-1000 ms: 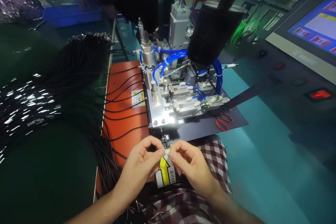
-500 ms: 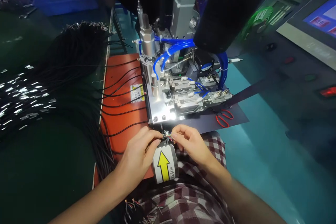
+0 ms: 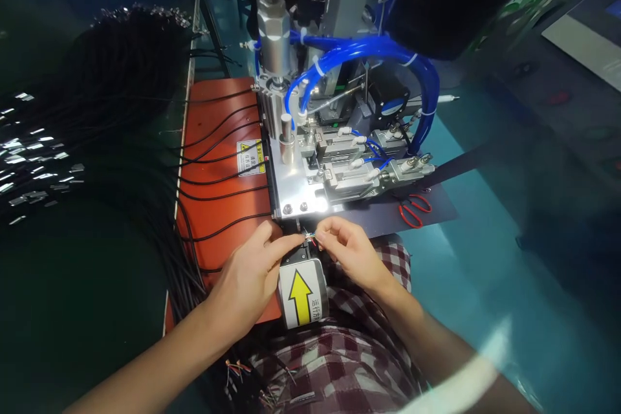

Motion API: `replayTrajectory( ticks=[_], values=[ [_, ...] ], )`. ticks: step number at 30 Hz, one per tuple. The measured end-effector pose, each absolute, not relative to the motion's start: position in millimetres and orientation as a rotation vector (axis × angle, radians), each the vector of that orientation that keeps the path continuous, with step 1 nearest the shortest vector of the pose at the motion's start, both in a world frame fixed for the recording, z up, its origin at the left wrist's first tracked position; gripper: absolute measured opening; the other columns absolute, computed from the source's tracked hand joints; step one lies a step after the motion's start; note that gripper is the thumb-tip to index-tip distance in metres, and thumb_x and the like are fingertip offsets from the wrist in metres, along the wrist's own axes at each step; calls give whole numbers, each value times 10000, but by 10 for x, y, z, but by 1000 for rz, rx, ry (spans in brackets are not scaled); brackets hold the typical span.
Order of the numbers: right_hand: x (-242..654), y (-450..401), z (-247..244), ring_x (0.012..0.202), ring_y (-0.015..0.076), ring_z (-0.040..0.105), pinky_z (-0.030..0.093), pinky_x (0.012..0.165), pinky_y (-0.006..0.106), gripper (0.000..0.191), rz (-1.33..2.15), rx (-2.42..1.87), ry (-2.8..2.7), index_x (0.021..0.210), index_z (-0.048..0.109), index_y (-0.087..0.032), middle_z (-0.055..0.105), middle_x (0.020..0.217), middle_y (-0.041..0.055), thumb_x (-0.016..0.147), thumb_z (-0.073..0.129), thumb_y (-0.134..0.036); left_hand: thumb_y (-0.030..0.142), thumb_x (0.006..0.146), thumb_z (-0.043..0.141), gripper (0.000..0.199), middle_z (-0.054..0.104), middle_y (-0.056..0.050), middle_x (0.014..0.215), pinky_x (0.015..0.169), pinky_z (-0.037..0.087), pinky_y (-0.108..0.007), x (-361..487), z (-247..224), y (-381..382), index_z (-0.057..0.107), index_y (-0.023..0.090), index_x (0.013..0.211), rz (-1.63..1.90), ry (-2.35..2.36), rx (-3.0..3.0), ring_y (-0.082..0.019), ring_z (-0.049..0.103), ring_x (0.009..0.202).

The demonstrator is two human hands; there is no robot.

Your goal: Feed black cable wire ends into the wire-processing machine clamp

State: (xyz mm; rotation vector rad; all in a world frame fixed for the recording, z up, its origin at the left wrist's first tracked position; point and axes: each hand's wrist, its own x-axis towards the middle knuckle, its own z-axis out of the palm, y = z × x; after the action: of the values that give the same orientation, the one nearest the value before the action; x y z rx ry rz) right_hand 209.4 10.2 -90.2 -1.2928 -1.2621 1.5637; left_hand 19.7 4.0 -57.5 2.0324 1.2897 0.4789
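My right hand (image 3: 347, 252) pinches thin coloured wires (image 3: 312, 239) between thumb and fingertips, just in front of the machine's bright metal plate (image 3: 294, 197). From the other side my left hand (image 3: 252, 265) reaches in, one digit stretched to the same wires and touching or nearly touching them. Its other fingers curl inward, and anything within them is hidden. Both hands meet above a small dark fixture (image 3: 295, 251). Just below is a rounded white cover (image 3: 303, 294) with a yellow arrow.
Several black cables (image 3: 220, 197) cross an orange-red board (image 3: 208, 110) at left, beside a cable heap (image 3: 136, 58). Blue air hoses (image 3: 369, 48) arch over the machine's cylinders (image 3: 349, 181). Red-handled scissors (image 3: 414, 210) lie at right. Stripped cable ends (image 3: 237, 369) rest near my lap.
The view has shifted, so the machine appears slightly larger and the hands slightly higher. My left hand's pinch has changed to one stretched digit at the wires; my right hand keeps its pinch.
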Motion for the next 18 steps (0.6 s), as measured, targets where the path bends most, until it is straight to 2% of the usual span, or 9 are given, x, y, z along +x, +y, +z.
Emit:
replayTrajectory(
  ticks=[5, 11, 18],
  values=[
    [2085, 106, -911, 537, 92, 370, 295, 513, 233, 163, 1546, -1299, -1302, 737, 521, -168, 457, 625, -44, 859, 533, -275, 72, 864, 374, 404, 501, -67, 904, 727, 489, -315, 178, -593, 29, 609, 201, 1166, 428, 1295, 2066, -182, 559, 803],
    [2087, 101, -932, 536, 98, 365, 300, 515, 238, 177, 1534, -1310, -1315, 731, 509, -173, 446, 623, -44, 858, 531, -296, 59, 857, 376, 408, 453, -36, 817, 629, 475, -272, 176, -607, 22, 610, 192, 1163, 451, 1285, 2155, -162, 547, 732],
    [2097, 96, -972, 544, 104, 369, 305, 514, 242, 175, 1503, -1317, -1329, 739, 509, -177, 449, 640, -37, 862, 523, -301, 47, 846, 399, 402, 465, -37, 817, 612, 472, -266, 184, -612, 35, 613, 182, 1159, 458, 1285, 2211, -159, 550, 714]
  ],
)
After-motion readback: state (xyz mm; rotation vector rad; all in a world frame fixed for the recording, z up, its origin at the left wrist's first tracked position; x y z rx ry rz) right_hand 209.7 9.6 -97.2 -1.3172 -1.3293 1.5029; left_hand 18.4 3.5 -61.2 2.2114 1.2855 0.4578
